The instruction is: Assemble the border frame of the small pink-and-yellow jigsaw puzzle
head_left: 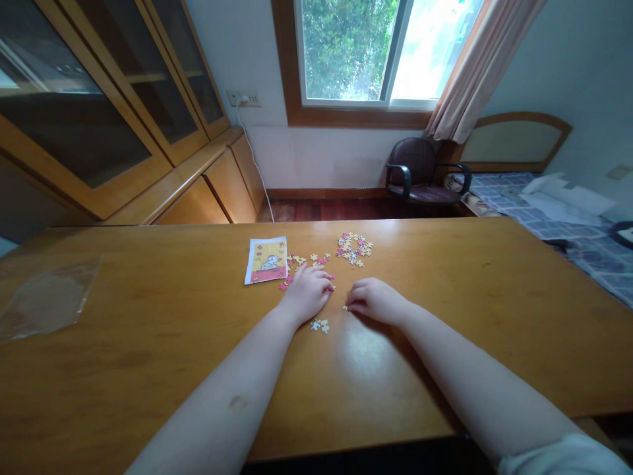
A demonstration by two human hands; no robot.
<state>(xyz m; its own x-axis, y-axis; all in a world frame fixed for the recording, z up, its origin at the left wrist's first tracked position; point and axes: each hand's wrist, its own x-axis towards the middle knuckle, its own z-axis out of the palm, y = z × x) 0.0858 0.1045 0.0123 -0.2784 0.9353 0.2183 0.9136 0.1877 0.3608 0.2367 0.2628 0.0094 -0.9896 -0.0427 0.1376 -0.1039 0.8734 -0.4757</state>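
Pieces lie scattered toward the far edge of the desk, right of a card. The left hand rests flat on some, fingers unclenched; the right hand curls at one, grip unclear. A bag lies near the left edge; window and chair beyond.

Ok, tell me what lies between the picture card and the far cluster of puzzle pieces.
Head view: a thin scatter of loose pieces lies between the picture card and the far cluster; the left hand rests just beside them.
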